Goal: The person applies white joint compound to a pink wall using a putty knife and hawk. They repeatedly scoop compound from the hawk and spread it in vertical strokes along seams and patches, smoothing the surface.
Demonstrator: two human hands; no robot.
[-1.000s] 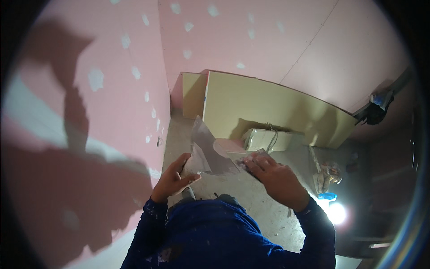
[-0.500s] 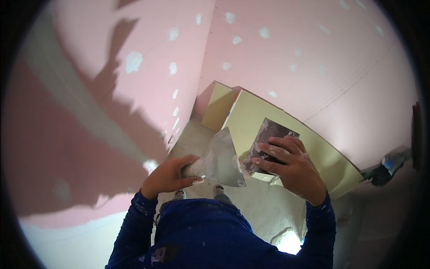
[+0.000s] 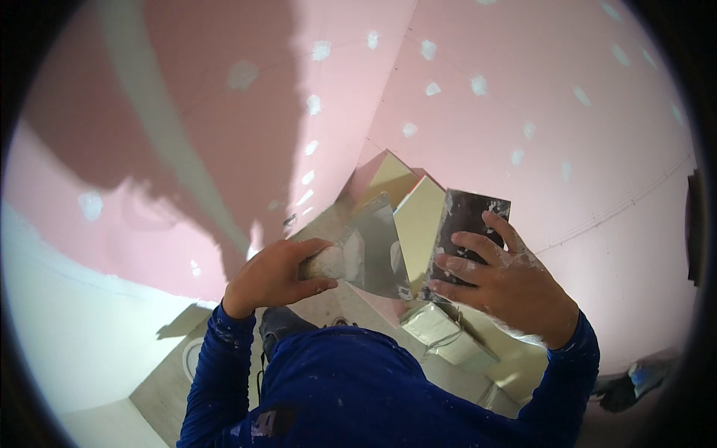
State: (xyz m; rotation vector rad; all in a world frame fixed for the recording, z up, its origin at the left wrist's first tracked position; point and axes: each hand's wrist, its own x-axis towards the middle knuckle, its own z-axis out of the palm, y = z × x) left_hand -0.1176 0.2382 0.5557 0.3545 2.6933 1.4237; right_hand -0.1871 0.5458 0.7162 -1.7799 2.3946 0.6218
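My left hand (image 3: 263, 278) is closed round the pale, putty-caked handle of a wide putty knife (image 3: 379, 250). Its broad grey blade points right and carries a few light smears. With my right hand (image 3: 515, 287) I hold a dark rectangular plate (image 3: 472, 211) streaked with dried compound. The fingers are spread across its face, while the thumb and whatever lies behind the plate are hidden. The knife's blade edge is close beside the plate's lower left edge; whether they touch I cannot tell.
Pink board walls (image 3: 567, 67) with pale filler patches meet in a corner ahead. Yellowish board pieces (image 3: 420, 213) lean there. Below my right hand stands a pale box-like container (image 3: 437, 328) with a thin loop. Dark items (image 3: 627, 388) lie at the right, and a white wall section (image 3: 75, 321) is at lower left.
The view has shifted, so the wall corner and boards sit farther right. My right hand has moved slightly right with the plate, now more upright. The pale container shows more fully.
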